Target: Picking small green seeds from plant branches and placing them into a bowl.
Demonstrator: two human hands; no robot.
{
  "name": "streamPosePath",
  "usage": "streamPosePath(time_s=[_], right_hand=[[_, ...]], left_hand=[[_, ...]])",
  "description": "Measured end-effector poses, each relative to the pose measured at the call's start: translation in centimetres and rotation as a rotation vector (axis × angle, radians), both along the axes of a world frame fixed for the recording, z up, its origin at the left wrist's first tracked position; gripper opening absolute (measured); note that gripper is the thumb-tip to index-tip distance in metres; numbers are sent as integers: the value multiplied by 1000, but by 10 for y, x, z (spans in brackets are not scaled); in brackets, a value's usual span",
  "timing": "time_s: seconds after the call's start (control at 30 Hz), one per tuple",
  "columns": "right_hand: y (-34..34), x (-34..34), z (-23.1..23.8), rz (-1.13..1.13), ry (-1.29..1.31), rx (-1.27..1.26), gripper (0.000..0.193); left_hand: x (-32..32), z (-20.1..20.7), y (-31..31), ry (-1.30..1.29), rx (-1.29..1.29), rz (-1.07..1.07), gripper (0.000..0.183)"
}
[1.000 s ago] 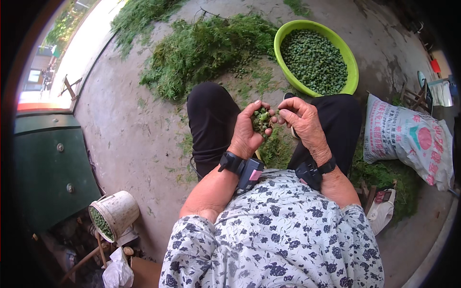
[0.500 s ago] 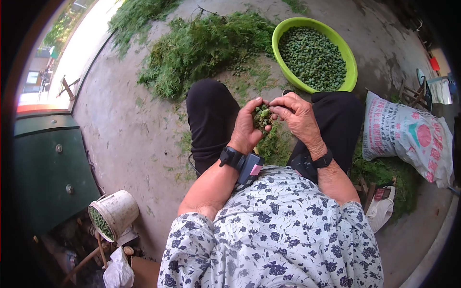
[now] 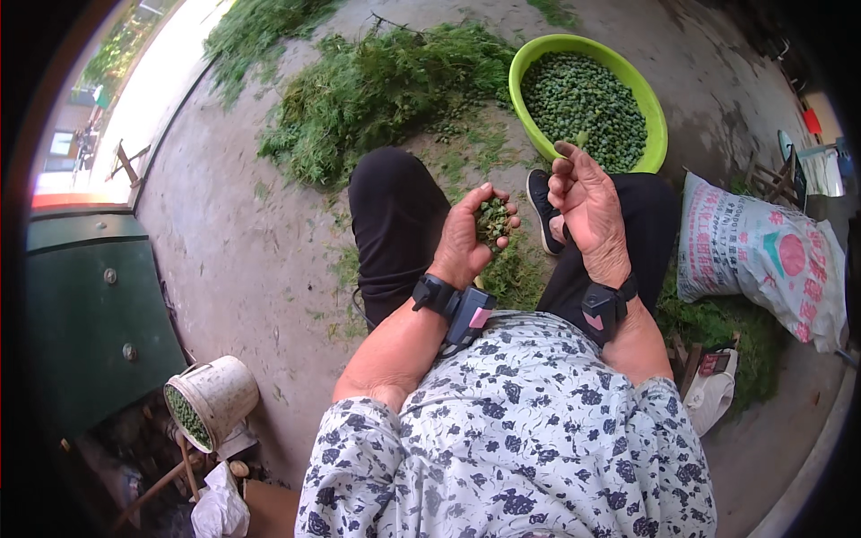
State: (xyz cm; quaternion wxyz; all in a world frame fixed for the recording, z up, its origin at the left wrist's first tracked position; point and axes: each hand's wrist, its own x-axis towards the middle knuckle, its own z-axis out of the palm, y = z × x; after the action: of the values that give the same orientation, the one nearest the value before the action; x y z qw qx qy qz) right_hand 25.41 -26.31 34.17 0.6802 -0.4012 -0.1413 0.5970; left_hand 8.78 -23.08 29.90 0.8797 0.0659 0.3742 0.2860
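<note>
My left hand (image 3: 461, 238) is cupped around a handful of green sprig scraps and small cones (image 3: 492, 224), held between my knees. My right hand (image 3: 592, 213) is turned palm inward at the near rim of a lime-green basin (image 3: 660, 134), its fingers loosely bent and apart. Just past those fingertips, a pale green cone (image 3: 582, 139) shows against the basin, seemingly out of the grip. Many small round blue-green cones (image 3: 583, 100) fill the basin.
A heap of feathery green branches (image 3: 386, 90) lies on the concrete floor ahead. At right rests a white printed sack (image 3: 762, 255). A tilted white bucket (image 3: 229, 394) of green cones is at lower left, near a dark green panel (image 3: 99, 314).
My right hand has left the handful and moved forward and right to the basin, its fingers opening by the pale green cone. My left hand stays in place around its scraps.
</note>
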Motion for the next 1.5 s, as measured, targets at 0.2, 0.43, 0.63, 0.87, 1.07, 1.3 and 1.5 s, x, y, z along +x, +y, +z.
streamPosePath(time_s=[0.2, 0.43, 0.63, 0.87, 1.07, 1.3, 1.5], right_hand=[[-10, -20, -11, 246, -763, 12, 12], [-9, -30, -12, 268, -1093, 154, 11], [-8, -30, -11, 206, -1055, 101, 9], [-8, -16, -14, 304, -841, 31, 11], [3, 11, -3, 4, 30, -6, 18], [-6, -28, -14, 284, -1176, 132, 12], [-3, -30, -17, 263, -1268, 186, 11]], left_hand=[[3, 0, -2, -7, 46, -24, 25], [4, -3, -2, 4, 50, 14, 25], [2, -1, -2, -17, 62, -19, 25], [1, -1, -2, -16, 60, -3, 26], [1, 1, -2, 14, 63, -28, 30], [6, 1, -5, 92, 97, 3, 28], [5, -4, -5, 89, 120, -19, 27]])
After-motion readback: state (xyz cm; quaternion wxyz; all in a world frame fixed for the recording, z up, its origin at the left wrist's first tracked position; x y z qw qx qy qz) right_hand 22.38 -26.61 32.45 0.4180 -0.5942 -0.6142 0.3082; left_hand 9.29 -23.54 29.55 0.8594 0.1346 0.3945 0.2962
